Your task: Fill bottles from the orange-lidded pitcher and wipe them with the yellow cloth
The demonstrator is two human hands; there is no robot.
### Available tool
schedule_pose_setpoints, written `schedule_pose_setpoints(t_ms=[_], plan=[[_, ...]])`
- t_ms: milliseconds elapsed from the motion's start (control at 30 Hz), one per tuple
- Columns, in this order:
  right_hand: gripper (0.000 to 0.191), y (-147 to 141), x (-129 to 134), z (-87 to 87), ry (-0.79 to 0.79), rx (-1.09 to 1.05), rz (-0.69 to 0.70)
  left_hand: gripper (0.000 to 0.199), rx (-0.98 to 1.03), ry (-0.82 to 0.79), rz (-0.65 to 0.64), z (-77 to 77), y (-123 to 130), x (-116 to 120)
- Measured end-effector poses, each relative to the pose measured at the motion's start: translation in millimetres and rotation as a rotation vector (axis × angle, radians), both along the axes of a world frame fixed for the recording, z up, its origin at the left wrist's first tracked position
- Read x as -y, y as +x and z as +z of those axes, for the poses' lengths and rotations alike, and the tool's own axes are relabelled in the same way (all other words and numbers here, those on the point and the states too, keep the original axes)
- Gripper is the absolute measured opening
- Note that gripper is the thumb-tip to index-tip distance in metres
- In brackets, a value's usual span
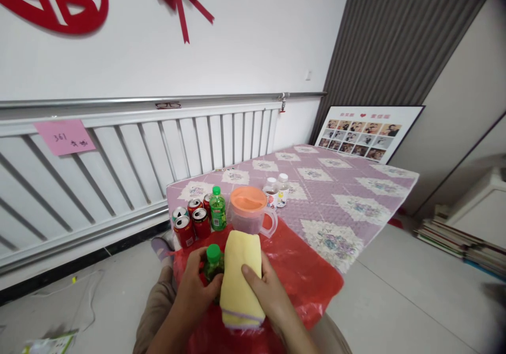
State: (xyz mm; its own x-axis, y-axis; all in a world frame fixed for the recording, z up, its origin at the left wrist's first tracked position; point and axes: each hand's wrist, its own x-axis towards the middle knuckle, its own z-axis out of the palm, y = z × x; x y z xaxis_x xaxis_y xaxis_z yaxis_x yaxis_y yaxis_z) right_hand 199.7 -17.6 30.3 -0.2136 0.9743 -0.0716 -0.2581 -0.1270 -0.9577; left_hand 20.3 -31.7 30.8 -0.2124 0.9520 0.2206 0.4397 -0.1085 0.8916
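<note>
My left hand [196, 285] is wrapped round a green-capped bottle [214, 259] near the table's front edge. Close beside it, my right hand [266, 285] grips a folded yellow cloth [240, 275], thumb on top. Both are over a red plastic sheet [296, 264]. Behind the hands stands a clear pitcher [247, 221] with an orange lid and a handle on its right. A second green bottle [217, 209] is upright left of the pitcher. Several opened cans [201, 223] stand together further left.
Two small white-capped bottles [282, 190] stand behind the pitcher on the patterned tablecloth [332, 238]. A photo board [367, 132] leans at the back right. A white radiator [138, 153] runs along the wall; glasses [168, 105] rest on it.
</note>
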Motion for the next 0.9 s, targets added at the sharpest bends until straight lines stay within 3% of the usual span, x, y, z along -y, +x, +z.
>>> schedule_pose_setpoints(t_ms=[167, 267, 333, 467, 600, 700, 900], plan=[[0.05, 5.2, -3.7, -36.9, 0.0, 0.184, 0.001, 0.052, 0.202, -0.04, -0.204, 4.4, -10.4, -0.8], [0.049, 10.1, -4.8, -45.2, 0.03, 0.253, 0.014, 0.053, 0.287, -0.048, -0.272, 1.0, -15.0, -1.9], [0.055, 11.6, -5.5, -37.2, 0.028, 0.226, 0.003, 0.051, 0.301, -0.046, -0.301, -1.4, -16.7, -2.8], [0.069, 8.7, -6.1, -1.7, -0.013, 0.047, -0.013, 0.049, 0.285, -0.061, -0.33, -1.0, -17.0, -3.1], [0.061, 0.3, -9.3, 24.8, 0.004, -0.049, 0.075, 0.049, 0.279, -0.099, -0.336, 2.5, -15.7, -1.5], [0.051, -6.6, -19.9, 27.9, -0.021, -0.027, 0.043, 0.049, 0.279, -0.092, -0.36, 2.3, -16.5, -1.3], [0.041, -18.9, -48.6, 18.3, -0.089, -0.067, 0.001, 0.05, 0.3, -0.084, -0.375, -4.4, -19.1, -3.2]])
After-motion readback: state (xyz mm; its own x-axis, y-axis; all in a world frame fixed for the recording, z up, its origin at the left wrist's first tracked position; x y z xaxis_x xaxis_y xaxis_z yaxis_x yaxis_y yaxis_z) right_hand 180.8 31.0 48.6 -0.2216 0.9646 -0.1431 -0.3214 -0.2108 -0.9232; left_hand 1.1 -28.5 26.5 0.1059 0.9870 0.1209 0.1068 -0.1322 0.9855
